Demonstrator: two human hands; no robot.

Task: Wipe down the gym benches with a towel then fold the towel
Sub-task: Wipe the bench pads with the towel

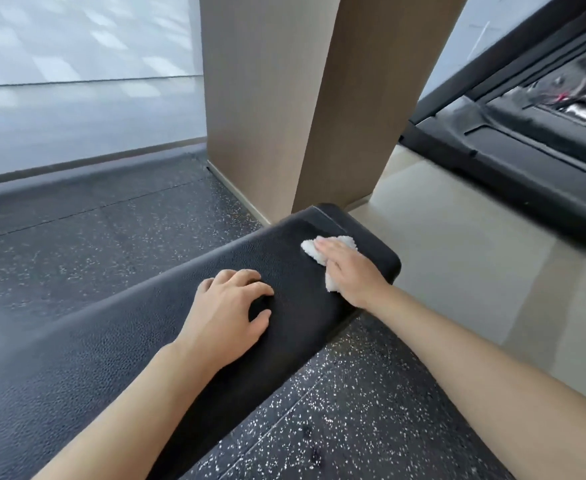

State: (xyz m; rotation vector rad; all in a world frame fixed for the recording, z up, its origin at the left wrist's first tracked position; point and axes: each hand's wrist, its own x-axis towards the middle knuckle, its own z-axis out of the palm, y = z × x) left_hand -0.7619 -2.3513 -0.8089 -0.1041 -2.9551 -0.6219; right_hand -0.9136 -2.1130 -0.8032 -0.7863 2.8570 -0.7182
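Note:
A long black padded gym bench [118, 341] runs from the lower left toward the middle of the view. Near its far end lies a small white towel [310, 249], bunched under my right hand [347, 271]. That hand lies flat on the towel with straight fingers and presses it onto the pad. My left hand [227, 313] rests on the bench top closer to me, fingers bent with the tips touching the pad, holding nothing.
A beige pillar [284, 98] stands just beyond the bench's far end. Dark speckled rubber floor [319, 427] surrounds the bench, with pale tile [475, 265] to the right. Black gym equipment [527, 161] crosses the upper right. A frosted window wall [76, 81] fills the left.

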